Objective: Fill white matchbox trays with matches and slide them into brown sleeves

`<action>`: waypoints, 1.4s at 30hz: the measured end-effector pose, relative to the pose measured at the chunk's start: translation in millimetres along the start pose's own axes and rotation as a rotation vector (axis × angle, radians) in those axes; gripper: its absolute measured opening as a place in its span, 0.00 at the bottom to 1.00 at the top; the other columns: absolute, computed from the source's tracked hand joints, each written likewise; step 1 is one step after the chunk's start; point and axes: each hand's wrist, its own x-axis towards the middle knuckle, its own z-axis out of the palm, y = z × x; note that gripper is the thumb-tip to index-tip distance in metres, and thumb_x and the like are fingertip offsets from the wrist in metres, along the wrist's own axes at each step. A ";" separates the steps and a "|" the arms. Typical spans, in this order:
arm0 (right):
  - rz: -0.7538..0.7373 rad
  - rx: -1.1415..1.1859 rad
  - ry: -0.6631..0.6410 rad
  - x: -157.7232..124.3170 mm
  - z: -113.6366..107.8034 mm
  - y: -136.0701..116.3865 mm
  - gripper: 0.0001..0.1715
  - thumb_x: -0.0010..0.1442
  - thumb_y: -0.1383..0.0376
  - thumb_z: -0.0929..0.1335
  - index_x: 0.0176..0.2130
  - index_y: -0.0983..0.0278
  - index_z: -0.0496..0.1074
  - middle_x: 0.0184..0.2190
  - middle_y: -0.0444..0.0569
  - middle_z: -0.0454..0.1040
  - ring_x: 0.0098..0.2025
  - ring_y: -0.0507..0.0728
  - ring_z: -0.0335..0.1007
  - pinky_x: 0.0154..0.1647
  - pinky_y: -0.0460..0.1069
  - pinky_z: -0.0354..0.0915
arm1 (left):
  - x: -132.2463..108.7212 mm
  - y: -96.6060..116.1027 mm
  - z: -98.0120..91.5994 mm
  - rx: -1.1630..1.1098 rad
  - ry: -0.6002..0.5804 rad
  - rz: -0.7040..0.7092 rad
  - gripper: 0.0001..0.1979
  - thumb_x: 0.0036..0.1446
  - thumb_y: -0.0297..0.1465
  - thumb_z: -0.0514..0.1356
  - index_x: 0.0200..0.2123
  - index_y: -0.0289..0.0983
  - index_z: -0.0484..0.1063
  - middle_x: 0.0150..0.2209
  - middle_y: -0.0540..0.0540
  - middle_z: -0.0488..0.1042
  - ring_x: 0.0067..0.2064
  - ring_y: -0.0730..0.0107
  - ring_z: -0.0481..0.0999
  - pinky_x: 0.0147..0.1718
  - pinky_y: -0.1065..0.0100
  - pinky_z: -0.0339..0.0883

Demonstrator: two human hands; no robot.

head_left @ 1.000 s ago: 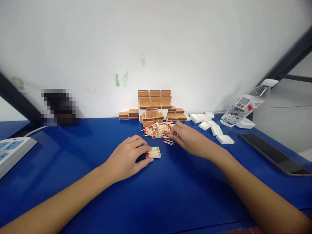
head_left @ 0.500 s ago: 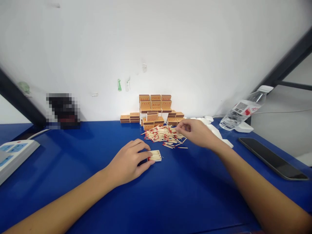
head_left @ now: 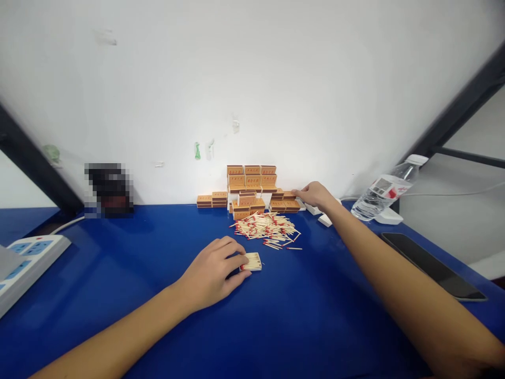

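My left hand (head_left: 213, 271) rests on the blue table (head_left: 158, 295), its fingers closed round a small open tray of matches (head_left: 252, 261). Behind it lies a loose heap of red-tipped matches (head_left: 268, 230). My right hand (head_left: 315, 195) is stretched to the back of the table, fingers curled at the edge of the low brown matchbox stack (head_left: 286, 202), touching the top box there. More brown matchboxes (head_left: 251, 179) are piled against the wall.
White inner trays (head_left: 321, 215) lie just right of the stacks, partly behind my right arm. A tilted water bottle (head_left: 384, 192), a dark phone (head_left: 434, 266), and a white power strip (head_left: 23, 260) at the left edge also sit on the table.
My right hand left the match heap and reached back and right to the matchbox stack by the wall. The left hand kept hold of the tray. The camera tilted up slightly.
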 end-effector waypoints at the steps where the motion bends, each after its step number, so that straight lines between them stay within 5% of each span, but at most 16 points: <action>1: 0.014 0.016 -0.009 0.8 1.5 0.6 0.26 0.56 0.53 0.77 0.18 0.60 0.67 0.13 0.41 0.57 0.22 0.54 0.57 0.25 0.51 0.53 | -0.1 0.0 -0.1 -0.001 0.005 -0.002 0.07 0.71 0.33 0.62 0.43 0.37 0.79 0.46 0.42 0.80 0.48 0.58 0.78 0.47 0.54 0.74; 8: 0.121 0.190 -0.004 -5.2 -13.4 -2.4 0.22 0.59 0.52 0.76 0.25 0.63 0.70 0.19 0.44 0.63 0.25 0.54 0.59 0.25 0.51 0.56 | 2.7 1.0 -2.1 0.019 0.049 0.010 0.10 0.71 0.33 0.62 0.51 0.37 0.77 0.46 0.41 0.82 0.49 0.57 0.79 0.48 0.53 0.76; 13: 0.028 0.384 -0.030 -50.2 -25.1 -11.3 0.26 0.63 0.44 0.71 0.29 0.61 0.68 0.24 0.46 0.65 0.27 0.54 0.59 0.25 0.50 0.57 | 5.2 -1.0 -6.0 0.065 0.204 -0.034 0.16 0.70 0.34 0.63 0.59 0.37 0.73 0.48 0.40 0.82 0.49 0.55 0.79 0.49 0.50 0.77; 17: -0.139 0.524 -0.240 -123.8 -1.8 -28.6 0.29 0.62 0.39 0.71 0.28 0.60 0.66 0.24 0.42 0.61 0.24 0.51 0.53 0.22 0.48 0.52 | 7.6 -4.6 -13.7 0.102 0.291 -0.124 0.25 0.69 0.38 0.65 0.65 0.37 0.67 0.51 0.39 0.80 0.52 0.54 0.78 0.53 0.48 0.76; 19: -0.238 0.662 -0.458 -157.5 14.0 -37.8 0.28 0.62 0.39 0.71 0.32 0.60 0.69 0.23 0.40 0.61 0.23 0.51 0.51 0.22 0.48 0.51 | 8.6 -6.1 -17.3 0.087 0.238 -0.113 0.30 0.68 0.41 0.67 0.68 0.38 0.65 0.55 0.38 0.79 0.55 0.53 0.78 0.55 0.48 0.75; 22: -0.287 0.698 -0.571 -185.7 30.3 -46.7 0.28 0.63 0.39 0.71 0.34 0.60 0.71 0.24 0.40 0.64 0.24 0.51 0.55 0.24 0.48 0.54 | 9.3 -7.7 -20.3 0.060 0.156 -0.068 0.27 0.67 0.42 0.67 0.63 0.37 0.70 0.52 0.39 0.81 0.52 0.54 0.79 0.53 0.50 0.75; 29: -0.598 0.427 -0.420 -183.8 29.8 -36.4 0.19 0.68 0.48 0.70 0.43 0.61 0.73 0.38 0.48 0.76 0.38 0.57 0.70 0.41 0.53 0.68 | 10.8 -17.8 -32.1 -0.025 0.075 -0.175 0.16 0.66 0.35 0.66 0.55 0.38 0.78 0.45 0.43 0.82 0.45 0.58 0.79 0.46 0.55 0.75; 34: -0.823 0.148 -0.511 -187.6 26.4 -28.8 0.18 0.63 0.55 0.77 0.49 0.59 0.75 0.49 0.50 0.74 0.53 0.61 0.69 0.55 0.56 0.66 | 14.2 -32.8 -43.0 -0.211 -0.033 -0.297 0.15 0.64 0.35 0.65 0.54 0.41 0.81 0.41 0.47 0.82 0.42 0.64 0.79 0.45 0.61 0.74; 37: -0.829 0.137 -0.521 -182.6 24.4 -27.0 0.13 0.66 0.57 0.75 0.47 0.59 0.76 0.48 0.50 0.74 0.52 0.61 0.69 0.54 0.55 0.66 | 14.4 -39.2 -44.9 -0.296 -0.102 -0.389 0.18 0.64 0.37 0.66 0.55 0.40 0.81 0.42 0.47 0.82 0.41 0.65 0.80 0.44 0.64 0.74; 42: -0.803 0.208 -0.480 -160.5 13.8 -20.0 0.17 0.68 0.55 0.73 0.53 0.59 0.75 0.44 0.49 0.77 0.42 0.58 0.71 0.43 0.52 0.65 | 12.4 -46.2 -44.9 -0.437 -0.195 -0.463 0.24 0.64 0.39 0.66 0.61 0.39 0.78 0.46 0.45 0.83 0.42 0.64 0.79 0.44 0.64 0.74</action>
